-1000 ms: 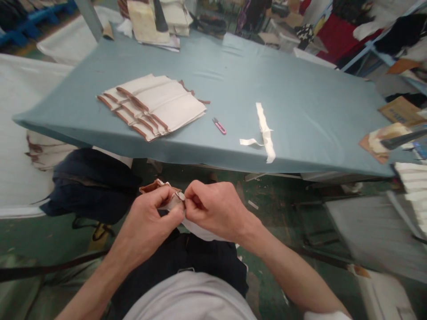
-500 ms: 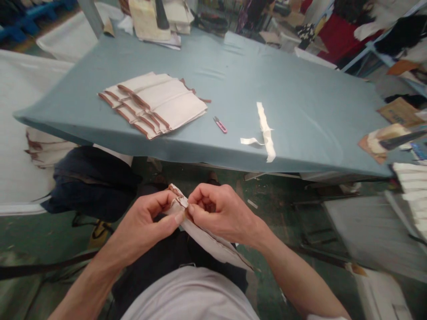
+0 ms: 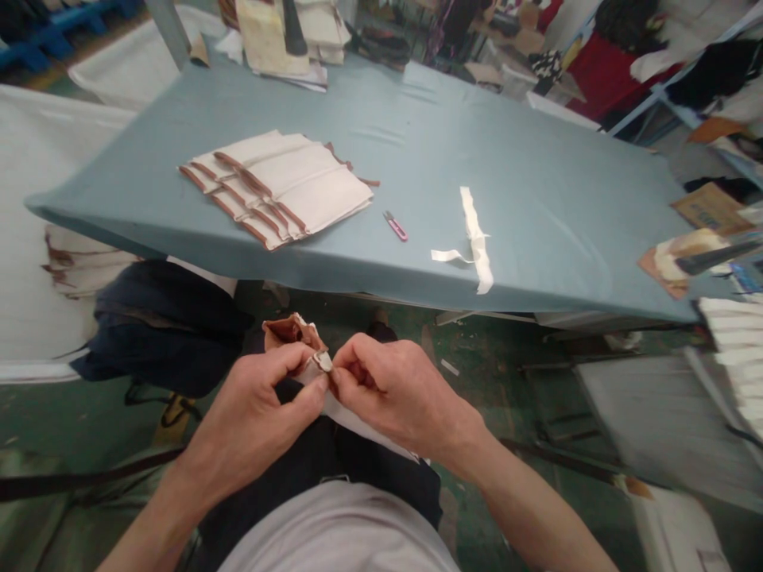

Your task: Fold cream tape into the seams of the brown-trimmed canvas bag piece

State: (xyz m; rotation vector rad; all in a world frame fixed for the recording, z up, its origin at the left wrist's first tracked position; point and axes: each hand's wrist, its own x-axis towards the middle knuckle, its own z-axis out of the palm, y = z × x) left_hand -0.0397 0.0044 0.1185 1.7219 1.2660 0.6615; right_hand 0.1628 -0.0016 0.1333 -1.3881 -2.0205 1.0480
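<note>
A white cloth piece with brown edging (image 3: 363,425) hangs between my hands, over my lap. My left hand (image 3: 271,401) pinches its edge between thumb and forefinger. Right beside it, my right hand (image 3: 393,389) grips the same edge with curled fingers. A small white folded bit shows between the fingertips. Beyond my left hand a brown part of the cloth sticks up. On the blue-green table (image 3: 536,199) lies a stack of white pieces with brown edges (image 3: 298,183), with small pink-handled snips (image 3: 396,226) to its right and crumpled white strips (image 3: 475,238) farther right.
Dark blue fabric (image 3: 160,326) lies left, below the table edge. Papers and cloth pieces (image 3: 274,40) sit at the table's back left. A cardboard piece with a dark tool (image 3: 679,258) is at the right end. White bins (image 3: 128,67) stand behind at left.
More of the cloth's brown part now shows beyond my left hand, and less white cloth hangs out below my right hand. Both hands keep their grip.
</note>
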